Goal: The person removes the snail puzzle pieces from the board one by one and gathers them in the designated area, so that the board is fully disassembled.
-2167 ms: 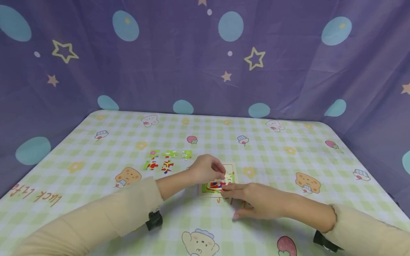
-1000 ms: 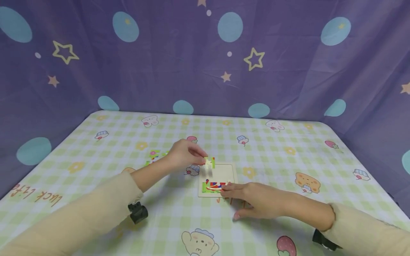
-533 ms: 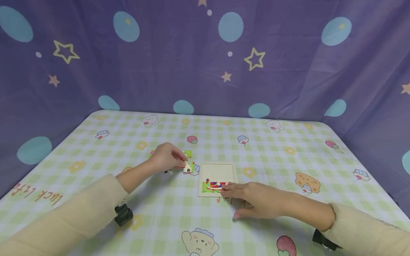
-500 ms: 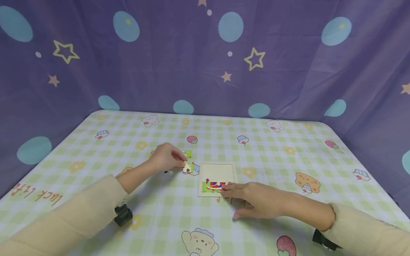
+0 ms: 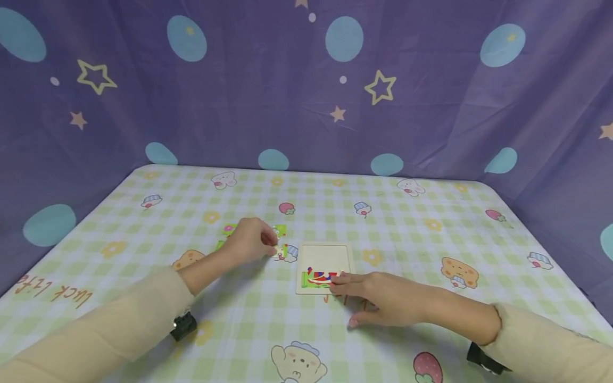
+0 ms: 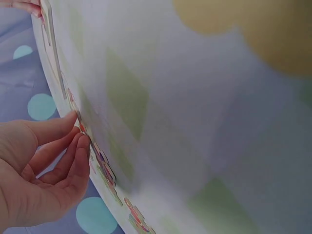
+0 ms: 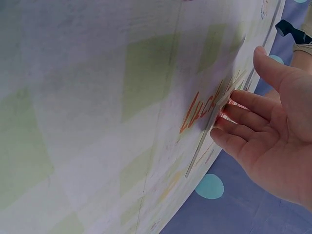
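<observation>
In the head view my left hand [image 5: 251, 242] pinches a jigsaw piece [image 5: 281, 251], cream and green, down at the tablecloth left of the puzzle tray. Seen from the left wrist, the thumb and fingertips of my left hand [image 6: 48, 161] meet at the piece's edge, low against the cloth. The pale square puzzle tray [image 5: 325, 257] has a bare upper part, and a row of red, blue and green pieces [image 5: 318, 279] lies along its near side. My right hand [image 5: 383, 298] rests its straight fingers on the tray's near right corner, covering part of that row.
Several loose puzzle pieces [image 5: 279, 230] lie around and behind my left hand, partly hidden by it. A checked tablecloth [image 5: 407, 340] with printed figures covers the table. A purple curtain [image 5: 268, 106] hangs behind the far edge.
My left hand has lifted the cream and green piece out of the tray, carried it left and lowered it to the cloth beside the loose pieces. My right hand has stayed in place.
</observation>
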Demonstrator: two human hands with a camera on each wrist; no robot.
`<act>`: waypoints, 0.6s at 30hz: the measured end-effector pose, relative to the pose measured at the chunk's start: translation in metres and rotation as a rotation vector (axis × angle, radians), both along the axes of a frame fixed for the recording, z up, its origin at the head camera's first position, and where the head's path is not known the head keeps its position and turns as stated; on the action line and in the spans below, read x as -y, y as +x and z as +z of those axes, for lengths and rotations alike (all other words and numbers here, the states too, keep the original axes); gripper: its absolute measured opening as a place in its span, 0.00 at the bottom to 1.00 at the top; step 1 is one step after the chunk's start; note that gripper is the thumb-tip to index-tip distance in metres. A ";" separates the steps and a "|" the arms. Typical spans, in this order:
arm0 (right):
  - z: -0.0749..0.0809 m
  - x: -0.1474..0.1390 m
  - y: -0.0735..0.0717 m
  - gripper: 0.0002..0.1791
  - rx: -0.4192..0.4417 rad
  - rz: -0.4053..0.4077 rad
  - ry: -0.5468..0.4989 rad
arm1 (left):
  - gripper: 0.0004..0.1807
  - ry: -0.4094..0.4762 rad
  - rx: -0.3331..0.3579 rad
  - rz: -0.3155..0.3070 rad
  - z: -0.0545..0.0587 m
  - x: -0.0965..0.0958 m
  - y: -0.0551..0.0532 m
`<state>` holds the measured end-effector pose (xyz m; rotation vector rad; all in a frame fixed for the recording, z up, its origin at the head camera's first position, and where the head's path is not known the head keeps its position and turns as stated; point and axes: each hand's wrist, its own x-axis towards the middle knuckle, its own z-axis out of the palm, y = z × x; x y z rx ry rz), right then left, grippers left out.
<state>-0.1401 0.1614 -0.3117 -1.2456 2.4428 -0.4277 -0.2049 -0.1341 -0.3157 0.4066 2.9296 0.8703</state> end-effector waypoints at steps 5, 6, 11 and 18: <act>0.001 0.001 0.000 0.35 -0.003 0.006 -0.003 | 0.05 -0.009 -0.013 -0.002 0.000 0.001 0.002; 0.001 0.001 0.000 0.35 -0.005 0.008 -0.003 | 0.05 -0.009 -0.015 -0.002 -0.001 0.001 0.002; 0.001 0.001 0.000 0.34 0.006 0.003 0.000 | 0.06 -0.006 -0.016 0.000 -0.002 0.004 0.001; 0.001 0.000 0.000 0.34 0.010 -0.002 -0.003 | 0.08 0.037 -0.015 -0.031 0.002 -0.003 0.002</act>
